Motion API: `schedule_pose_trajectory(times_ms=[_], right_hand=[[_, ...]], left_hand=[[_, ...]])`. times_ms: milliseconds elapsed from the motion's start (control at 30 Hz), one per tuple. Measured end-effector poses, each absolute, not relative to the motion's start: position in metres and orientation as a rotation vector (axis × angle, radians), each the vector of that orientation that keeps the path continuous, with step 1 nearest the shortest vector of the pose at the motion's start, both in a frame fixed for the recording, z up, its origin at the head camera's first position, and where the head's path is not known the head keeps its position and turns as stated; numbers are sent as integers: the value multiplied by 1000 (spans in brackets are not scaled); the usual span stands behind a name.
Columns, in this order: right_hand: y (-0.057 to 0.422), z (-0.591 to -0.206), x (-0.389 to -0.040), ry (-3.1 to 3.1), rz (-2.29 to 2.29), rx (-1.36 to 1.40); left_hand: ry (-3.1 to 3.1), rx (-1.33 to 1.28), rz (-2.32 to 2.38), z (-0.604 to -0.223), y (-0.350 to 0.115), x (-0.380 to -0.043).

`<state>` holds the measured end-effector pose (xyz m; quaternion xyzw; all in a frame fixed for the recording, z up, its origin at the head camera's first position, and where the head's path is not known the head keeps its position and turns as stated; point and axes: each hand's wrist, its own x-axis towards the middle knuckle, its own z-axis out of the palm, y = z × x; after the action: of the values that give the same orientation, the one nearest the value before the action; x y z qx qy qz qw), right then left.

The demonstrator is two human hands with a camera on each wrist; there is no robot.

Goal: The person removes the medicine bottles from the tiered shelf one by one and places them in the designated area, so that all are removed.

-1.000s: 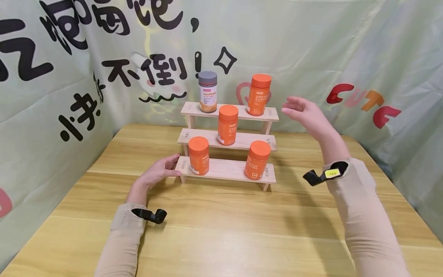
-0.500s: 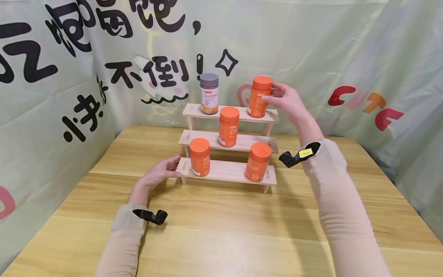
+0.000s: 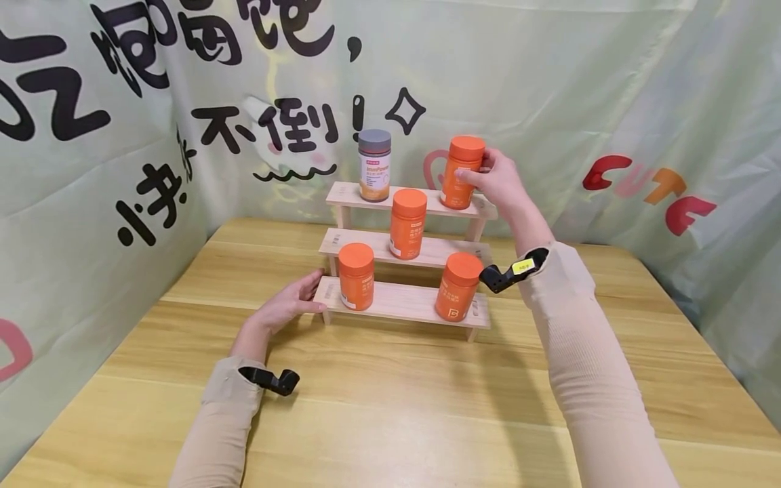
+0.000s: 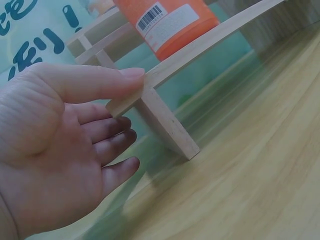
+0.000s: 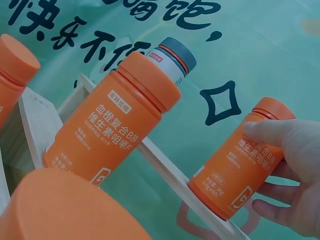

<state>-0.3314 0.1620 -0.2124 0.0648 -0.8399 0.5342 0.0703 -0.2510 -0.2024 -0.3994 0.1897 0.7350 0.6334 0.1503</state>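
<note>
Bottle (image 3: 464, 163): orange, at the right end of the top shelf (image 3: 348, 196), its base apparently resting there.
Right hand (image 3: 500, 179): clasps it from the right, thumb across the front, fingers behind.
Handling: probably light, stiff-walled and hard to break; smooth sides may slip, so mid-body, below the lid, seems the surest hold.
Left hand (image 3: 289, 305): thumb touches the bottom shelf (image 3: 403, 298) at its left end, other fingers loose; well apart from the right.
Neighbours: grey-lidded bottle (image 3: 374, 169) alongside, middle orange bottle (image 3: 407, 230) one tier down.
</note>
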Motion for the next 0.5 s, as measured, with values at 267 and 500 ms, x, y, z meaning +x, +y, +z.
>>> schedule_pose_trajectory(times_ms=[267, 500], right_hand=[[166, -215, -328, -2519, 1539, 197], [176, -213, -322, -2501, 1506, 189]], left_hand=[[2128, 526, 1802, -398, -203, -250], [2115, 535, 1813, -398, -204, -250]])
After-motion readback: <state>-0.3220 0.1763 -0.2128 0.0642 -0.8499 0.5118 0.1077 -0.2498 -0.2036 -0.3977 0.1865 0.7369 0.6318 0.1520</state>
